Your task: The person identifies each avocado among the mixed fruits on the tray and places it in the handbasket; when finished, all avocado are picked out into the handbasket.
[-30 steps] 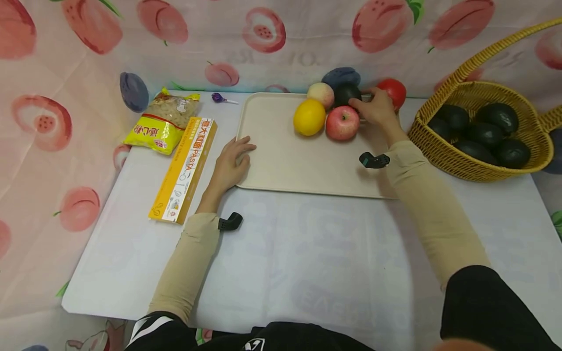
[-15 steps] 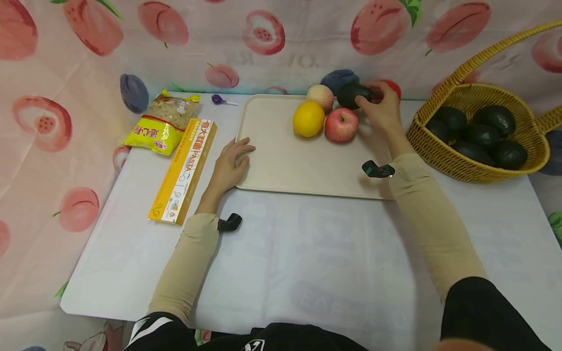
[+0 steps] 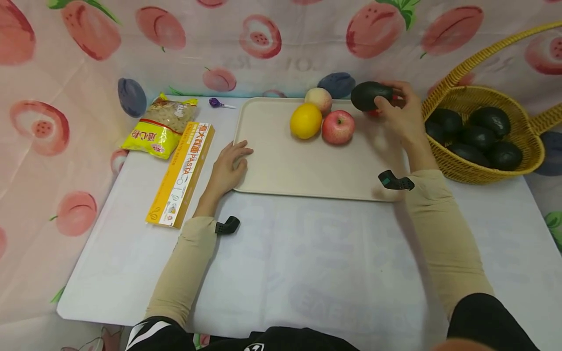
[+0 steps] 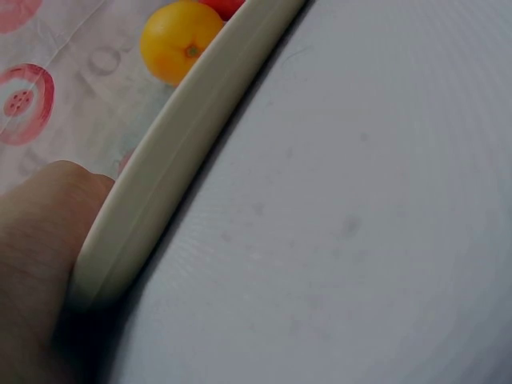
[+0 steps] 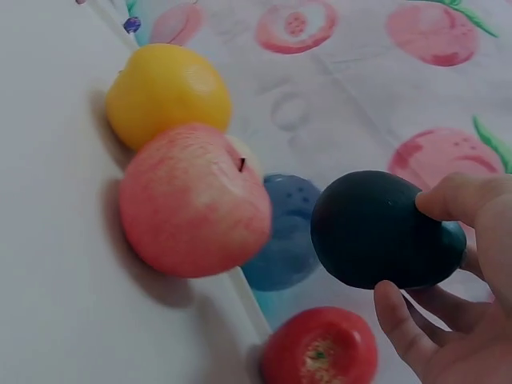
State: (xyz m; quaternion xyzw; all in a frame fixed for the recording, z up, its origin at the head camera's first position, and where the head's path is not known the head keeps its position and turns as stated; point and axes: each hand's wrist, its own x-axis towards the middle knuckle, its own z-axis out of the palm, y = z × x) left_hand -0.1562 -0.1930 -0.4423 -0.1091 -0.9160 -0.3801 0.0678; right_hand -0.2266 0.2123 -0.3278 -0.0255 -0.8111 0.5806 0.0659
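My right hand (image 3: 406, 119) pinches a dark green avocado (image 3: 368, 96) between thumb and fingers, raised over the back right of the beige tray (image 3: 285, 175). Below it, in the right wrist view, a smooth red fruit (image 5: 324, 348) with a hollow in its top is partly hidden in the head view. A pink apple (image 3: 338, 127), a yellow orange (image 3: 306, 121) and a pale peach (image 3: 318, 100) sit together on the tray. My left hand (image 3: 225, 168) rests on the tray's left rim, fingers relaxed over the edge.
A wicker basket (image 3: 474, 173) with a tall handle stands on the right, holding several avocados (image 3: 489, 122). On the left lie a yellow pasta box (image 3: 180, 175), a yellow food bag (image 3: 160, 126) and a purple lollipop (image 3: 215, 103). A printed cloth (image 3: 259, 68) hangs behind.
My right hand has lifted the avocado from among the fruit and moved it right, in front of the red fruit. My left hand stays at the tray rim.
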